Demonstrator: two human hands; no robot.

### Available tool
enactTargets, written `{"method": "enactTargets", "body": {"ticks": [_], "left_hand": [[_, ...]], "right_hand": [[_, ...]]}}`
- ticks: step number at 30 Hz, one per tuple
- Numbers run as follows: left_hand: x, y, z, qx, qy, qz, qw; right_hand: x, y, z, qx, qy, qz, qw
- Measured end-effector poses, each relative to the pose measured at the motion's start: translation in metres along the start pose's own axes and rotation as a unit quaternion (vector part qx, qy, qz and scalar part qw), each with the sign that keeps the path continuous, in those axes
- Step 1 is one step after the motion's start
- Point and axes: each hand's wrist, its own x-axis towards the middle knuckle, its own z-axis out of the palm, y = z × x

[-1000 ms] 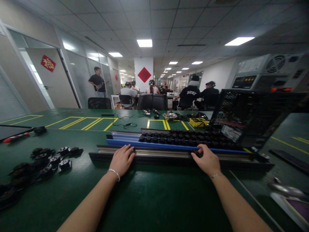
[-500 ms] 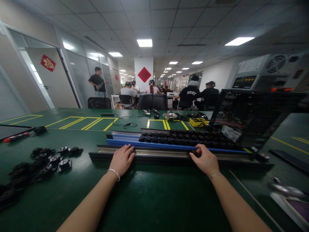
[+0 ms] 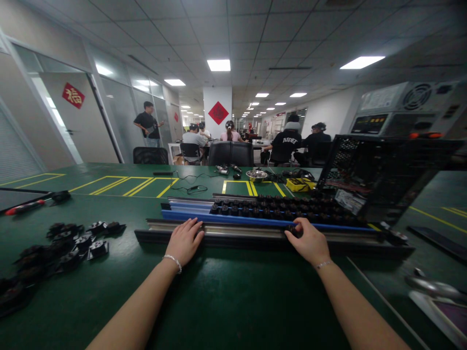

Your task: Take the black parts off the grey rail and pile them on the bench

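A long black-sided rail [image 3: 241, 239] with a shiny metal channel lies across the table before me. Over its left part rests my left hand [image 3: 184, 240], closed on the rail with the fingers across the top and the thumb on the near side. At the right part, my right hand [image 3: 310, 240] pinches a small black part [image 3: 293, 230] sitting in the channel, partly hidden by the fingers. Just behind lies a blue-edged rail [image 3: 189, 214] with rows of similar black parts [image 3: 255, 211] in it. Several loose black and silver parts [image 3: 83, 241] are heaped at the left.
An open computer case [image 3: 379, 180] stands at the right with power supplies [image 3: 397, 109] on top. A metal bowl [image 3: 256, 175], a yellow item [image 3: 300, 184] and cables [image 3: 197, 188] lie behind the rails. A red-handled tool [image 3: 25, 207] is far left. People sit beyond the table.
My right hand has slid slightly left along the rail with the small black part. The left hand and the rail have stayed nearly still.
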Motion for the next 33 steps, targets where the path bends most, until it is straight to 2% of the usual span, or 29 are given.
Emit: {"method": "enactTargets", "body": {"ticks": [11,33], "left_hand": [[0.0,-0.001,0.002,0.007,-0.006,0.003,1.0],[0.0,0.0,0.0,-0.002,-0.006,-0.005,1.0]], "right_hand": [[0.003,-0.004,0.0,-0.014,-0.053,0.017,0.998],[0.003,-0.014,0.0,-0.003,-0.075,-0.004,0.997]]}}
